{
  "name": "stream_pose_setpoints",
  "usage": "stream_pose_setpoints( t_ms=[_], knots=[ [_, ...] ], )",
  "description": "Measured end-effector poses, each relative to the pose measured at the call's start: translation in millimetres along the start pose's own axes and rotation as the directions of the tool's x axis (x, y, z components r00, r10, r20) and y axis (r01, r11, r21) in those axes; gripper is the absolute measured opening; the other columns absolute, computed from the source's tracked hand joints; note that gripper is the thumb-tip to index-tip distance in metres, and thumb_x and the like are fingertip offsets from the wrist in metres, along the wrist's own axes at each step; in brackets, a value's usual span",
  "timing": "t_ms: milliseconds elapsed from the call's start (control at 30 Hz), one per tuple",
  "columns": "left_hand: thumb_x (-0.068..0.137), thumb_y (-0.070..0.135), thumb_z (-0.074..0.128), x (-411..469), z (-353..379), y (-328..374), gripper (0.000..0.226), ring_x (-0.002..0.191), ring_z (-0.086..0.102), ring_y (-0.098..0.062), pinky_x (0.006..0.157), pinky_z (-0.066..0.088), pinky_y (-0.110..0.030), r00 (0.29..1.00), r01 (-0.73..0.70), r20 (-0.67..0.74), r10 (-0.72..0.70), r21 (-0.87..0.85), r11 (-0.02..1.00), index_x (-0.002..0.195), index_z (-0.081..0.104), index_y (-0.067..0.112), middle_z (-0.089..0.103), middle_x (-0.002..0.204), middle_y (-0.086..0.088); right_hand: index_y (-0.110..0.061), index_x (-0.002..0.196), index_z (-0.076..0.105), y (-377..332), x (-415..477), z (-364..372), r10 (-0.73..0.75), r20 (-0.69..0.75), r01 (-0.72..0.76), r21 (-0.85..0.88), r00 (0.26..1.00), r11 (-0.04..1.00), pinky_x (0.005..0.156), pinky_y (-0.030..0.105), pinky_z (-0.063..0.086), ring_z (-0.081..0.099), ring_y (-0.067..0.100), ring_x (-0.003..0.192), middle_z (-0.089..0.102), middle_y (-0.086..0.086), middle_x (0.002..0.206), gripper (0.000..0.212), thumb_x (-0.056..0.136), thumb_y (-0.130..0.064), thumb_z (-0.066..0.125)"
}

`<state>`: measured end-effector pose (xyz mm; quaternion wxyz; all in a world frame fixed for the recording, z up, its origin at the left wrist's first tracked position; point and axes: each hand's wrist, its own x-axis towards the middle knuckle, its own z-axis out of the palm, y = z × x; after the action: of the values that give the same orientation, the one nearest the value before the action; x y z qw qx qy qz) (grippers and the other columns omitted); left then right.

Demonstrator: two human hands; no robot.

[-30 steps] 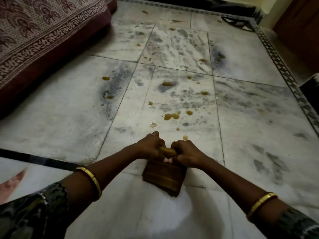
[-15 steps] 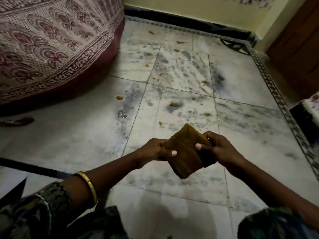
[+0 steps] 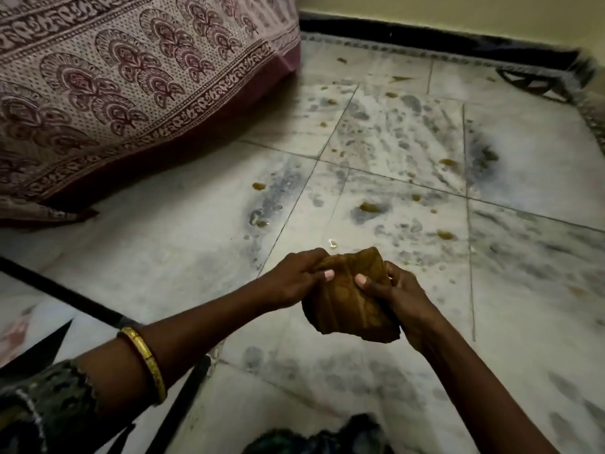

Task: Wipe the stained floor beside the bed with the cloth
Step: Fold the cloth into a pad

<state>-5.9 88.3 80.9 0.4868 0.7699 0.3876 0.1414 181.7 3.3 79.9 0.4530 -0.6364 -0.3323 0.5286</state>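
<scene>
A folded brown cloth (image 3: 350, 299) is held up above the floor between both hands. My left hand (image 3: 294, 280) pinches its upper left edge, thumb on top. My right hand (image 3: 399, 296) grips its right side, thumb pressed on the cloth's face. The white marble floor (image 3: 409, 152) beyond the cloth carries several yellow-brown stains, such as one blot (image 3: 368, 207) just past the hands and another (image 3: 258, 186) nearer the bed. The bed (image 3: 114, 86), draped in a maroon-printed sheet, fills the upper left.
A dark skirting (image 3: 425, 37) runs along the far wall, with a patterned floor border (image 3: 592, 116) at the right. A black floor strip (image 3: 65, 293) crosses the lower left. Patterned clothing shows at the bottom edge.
The cloth has come up off the floor, where both hands pressed it a second ago. It is now held in the air and folded smaller, and the view has tilted toward the bed.
</scene>
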Motion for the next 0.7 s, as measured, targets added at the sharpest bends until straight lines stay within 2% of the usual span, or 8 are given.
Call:
stream_pose_setpoints(
  t_ms=[100, 200, 267, 400, 467, 533, 600, 700],
  knots=[
    [0.097, 0.034, 0.053, -3.4, 1.3, -5.4, 0.006, 0.093, 0.06, -0.017, 0.077, 0.047, -0.029, 0.998, 0.053, 0.027, -0.052, -0.009, 0.999, 0.094, 0.057, 0.029, 0.062, 0.093, 0.006, -0.017, 0.108, 0.062, 15.7, 3.9, 6.4, 0.001, 0.026, -0.002, 0.037, 1.0, 0.999, 0.074, 0.042, 0.06, 0.072, 0.024, 0.09, 0.073, 0.006, 0.102, 0.025, 0.085, -0.022, 0.071],
    [0.096, 0.032, 0.057, -1.0, -9.6, 7.4, 0.024, 0.102, 0.064, -0.022, 0.079, 0.053, -0.03, 0.977, 0.209, 0.075, -0.2, -0.152, 0.966, 0.109, 0.062, 0.013, 0.067, 0.106, -0.007, -0.018, 0.107, 0.06, 17.4, 9.6, 9.9, -0.035, 0.032, 0.031, 0.114, 0.999, 0.993, 0.076, 0.047, 0.06, 0.071, 0.025, 0.092, 0.071, 0.008, 0.104, 0.02, 0.089, -0.022, 0.067],
    [0.092, 0.028, 0.062, 14.9, -10.0, 28.4, 0.028, 0.1, 0.068, -0.021, 0.078, 0.056, -0.027, 0.951, 0.308, 0.123, -0.285, -0.263, 0.914, 0.111, 0.064, 0.007, 0.07, 0.105, -0.009, -0.017, 0.108, 0.059, 15.0, 17.0, -4.6, -0.082, 0.028, 0.076, 0.181, 0.996, 0.98, 0.077, 0.048, 0.059, 0.07, 0.026, 0.093, 0.07, 0.009, 0.106, 0.018, 0.091, -0.022, 0.064],
    [0.072, 0.033, 0.073, 32.7, -0.4, 51.0, 0.044, 0.093, 0.072, -0.018, 0.071, 0.055, -0.025, 0.94, 0.34, 0.159, -0.302, -0.392, 0.855, 0.108, 0.065, 0.009, 0.074, 0.099, -0.004, -0.017, 0.107, 0.057, 11.6, 25.6, -22.7, -0.129, -0.055, 0.139, 0.311, 0.99, 0.94, 0.07, 0.037, 0.059, 0.07, 0.022, 0.092, 0.071, 0.005, 0.104, 0.014, 0.094, -0.022, 0.059],
    [0.074, 0.023, 0.077, 33.2, 12.7, 47.0, 0.042, 0.095, 0.071, -0.017, 0.071, 0.057, -0.028, 0.938, 0.346, 0.146, -0.314, -0.406, 0.846, 0.112, 0.061, 0.014, 0.073, 0.104, -0.003, -0.017, 0.104, 0.056, 16.1, 28.2, -27.5, -0.148, -0.124, 0.176, 0.253, 0.981, 0.951, 0.065, 0.032, 0.057, 0.07, 0.017, 0.086, 0.069, 0.002, 0.098, 0.013, 0.095, -0.026, 0.057],
    [0.079, 0.014, 0.077, 43.5, 30.7, 30.7, 0.039, 0.097, 0.069, -0.019, 0.068, 0.058, -0.03, 0.928, 0.372, 0.124, -0.351, -0.358, 0.856, 0.111, 0.055, 0.017, 0.069, 0.108, -0.003, -0.018, 0.102, 0.056, 29.9, 32.6, -31.8, -0.146, -0.207, 0.179, 0.154, 0.967, 0.972, 0.066, 0.03, 0.058, 0.069, 0.013, 0.083, 0.069, 0.0, 0.095, 0.015, 0.096, -0.031, 0.056],
    [0.082, 0.013, 0.075, 55.7, 52.1, 8.7, 0.038, 0.1, 0.065, -0.021, 0.068, 0.059, -0.033, 0.927, 0.375, 0.095, -0.363, -0.283, 0.883, 0.111, 0.051, 0.018, 0.064, 0.11, -0.005, -0.024, 0.097, 0.057, 48.7, 38.7, -36.4, -0.153, -0.277, 0.162, 0.01, 0.949, 0.987, 0.07, 0.03, 0.058, 0.068, 0.012, 0.082, 0.068, -0.003, 0.092, 0.012, 0.095, -0.036, 0.055],
    [0.082, 0.018, 0.075, 71.1, 86.7, -18.5, 0.044, 0.103, 0.06, -0.021, 0.079, 0.056, -0.036, 0.933, 0.359, 0.083, -0.35, -0.184, 0.915, 0.117, 0.047, 0.021, 0.06, 0.113, -0.004, -0.028, 0.092, 0.056, 80.7, 44.1, -47.9, -0.157, -0.37, 0.095, -0.179, 0.916, 0.979, 0.069, 0.027, 0.054, 0.065, 0.008, 0.081, 0.066, -0.008, 0.087, 0.012, 0.096, -0.04, 0.053]
  ],
)
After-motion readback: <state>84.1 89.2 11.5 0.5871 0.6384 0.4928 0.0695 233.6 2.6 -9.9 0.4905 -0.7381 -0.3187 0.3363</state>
